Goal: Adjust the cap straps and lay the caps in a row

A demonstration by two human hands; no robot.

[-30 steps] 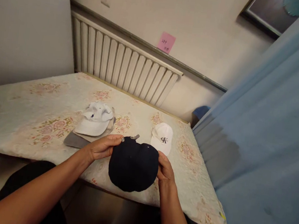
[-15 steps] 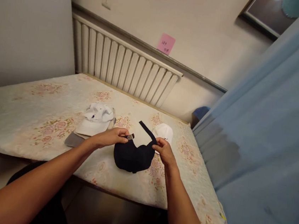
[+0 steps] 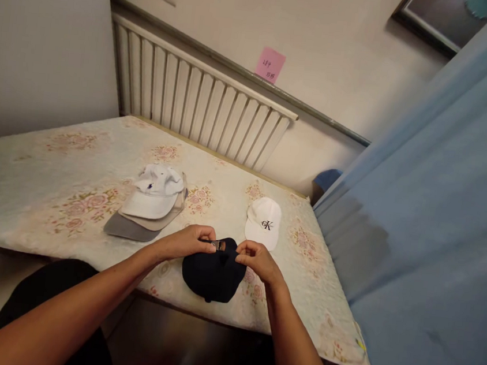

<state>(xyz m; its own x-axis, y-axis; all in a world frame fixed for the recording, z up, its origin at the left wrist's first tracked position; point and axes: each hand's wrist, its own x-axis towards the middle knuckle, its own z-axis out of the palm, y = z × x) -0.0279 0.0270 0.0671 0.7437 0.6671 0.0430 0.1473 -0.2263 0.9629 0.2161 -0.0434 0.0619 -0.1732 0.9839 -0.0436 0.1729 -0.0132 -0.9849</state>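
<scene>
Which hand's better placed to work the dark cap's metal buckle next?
Left, probably: the left hand is at the metal buckle; the right hand pinches the dark cap farther along.

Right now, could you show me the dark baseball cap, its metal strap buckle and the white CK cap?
Dark baseball cap [image 3: 211,278]: head view, on its crown.
Metal strap buckle [image 3: 219,244]: head view, on its metal face.
White CK cap [image 3: 261,213]: head view, on its crown.

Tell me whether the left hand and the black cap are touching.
Touching: the head view shows the left hand pinching the black cap at its metal buckle.
</scene>
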